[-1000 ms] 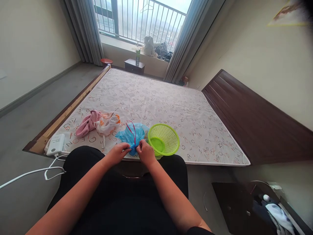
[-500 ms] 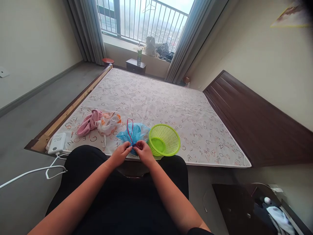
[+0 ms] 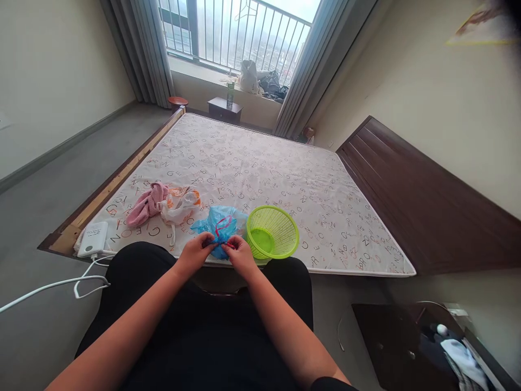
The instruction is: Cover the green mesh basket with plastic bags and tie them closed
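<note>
A bare mattress [image 3: 260, 174] printed with letters fills the room below the window, and at its near edge, just left of the green basket [image 3: 272, 232], lies a crumpled blue bag [image 3: 222, 225], its gathered neck pointing at the person and its long axis running from them toward the window. Left hand [image 3: 198, 251] and right hand [image 3: 240, 253] each have the grip pinched on the red drawstring [image 3: 223, 223] at that neck. An uneven pull could likely slip the cord loose or tear the thin film.

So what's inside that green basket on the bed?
The green basket lies tilted and looks empty; its bare base shows. Its near rim hides behind the right hand.
</note>
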`<state>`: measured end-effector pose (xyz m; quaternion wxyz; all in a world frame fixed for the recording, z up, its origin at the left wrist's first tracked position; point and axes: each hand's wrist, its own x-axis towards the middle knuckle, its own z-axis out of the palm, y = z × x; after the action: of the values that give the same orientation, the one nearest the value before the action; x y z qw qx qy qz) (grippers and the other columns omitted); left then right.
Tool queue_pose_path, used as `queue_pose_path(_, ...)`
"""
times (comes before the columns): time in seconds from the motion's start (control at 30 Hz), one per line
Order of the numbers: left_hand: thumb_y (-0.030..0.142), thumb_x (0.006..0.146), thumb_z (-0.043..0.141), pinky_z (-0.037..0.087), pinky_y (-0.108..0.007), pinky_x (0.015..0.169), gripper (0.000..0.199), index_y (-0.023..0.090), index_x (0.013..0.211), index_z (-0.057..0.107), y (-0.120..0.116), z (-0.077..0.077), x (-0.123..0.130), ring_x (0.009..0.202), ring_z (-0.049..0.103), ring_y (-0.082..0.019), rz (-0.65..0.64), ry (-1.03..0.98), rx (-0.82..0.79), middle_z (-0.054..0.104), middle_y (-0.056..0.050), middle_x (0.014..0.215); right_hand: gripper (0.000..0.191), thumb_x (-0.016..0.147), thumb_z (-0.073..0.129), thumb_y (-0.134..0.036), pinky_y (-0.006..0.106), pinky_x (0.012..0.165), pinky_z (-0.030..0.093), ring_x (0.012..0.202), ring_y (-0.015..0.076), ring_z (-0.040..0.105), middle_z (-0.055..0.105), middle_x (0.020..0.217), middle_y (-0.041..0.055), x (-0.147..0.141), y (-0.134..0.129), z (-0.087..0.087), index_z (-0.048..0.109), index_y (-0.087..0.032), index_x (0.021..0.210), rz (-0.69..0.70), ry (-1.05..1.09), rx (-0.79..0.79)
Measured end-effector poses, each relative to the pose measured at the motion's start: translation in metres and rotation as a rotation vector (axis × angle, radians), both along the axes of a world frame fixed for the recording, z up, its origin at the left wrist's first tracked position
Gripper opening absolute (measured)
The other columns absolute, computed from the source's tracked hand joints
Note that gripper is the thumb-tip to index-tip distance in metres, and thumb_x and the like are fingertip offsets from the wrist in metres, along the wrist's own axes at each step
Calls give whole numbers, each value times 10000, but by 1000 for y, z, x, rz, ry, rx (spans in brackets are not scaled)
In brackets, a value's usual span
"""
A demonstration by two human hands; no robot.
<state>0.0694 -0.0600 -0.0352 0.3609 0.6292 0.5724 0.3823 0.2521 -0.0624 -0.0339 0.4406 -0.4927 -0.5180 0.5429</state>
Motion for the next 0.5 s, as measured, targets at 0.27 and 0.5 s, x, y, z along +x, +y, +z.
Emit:
queue_pose_path(0.27,354,847,651,429,-252,624,240,226,1045,606,7,-1,-13,618,535,-130,-17,-1,-20,538,49,700,365,743,769,-494,237,670,416,707,127,488,551,754,-22,6,5,2,580,-193,827,-267,223,-30)
queue_pose_path(0.5,235,896,540,445,-410,1030,159,229,945,691,-7,23,4,1104,597,-252,-3,298,257,665,-88,1106,365,827,701,-540,273,763,474,790,155,535,570,826,0,3,1,11,557,-209,878,-206,180,35)
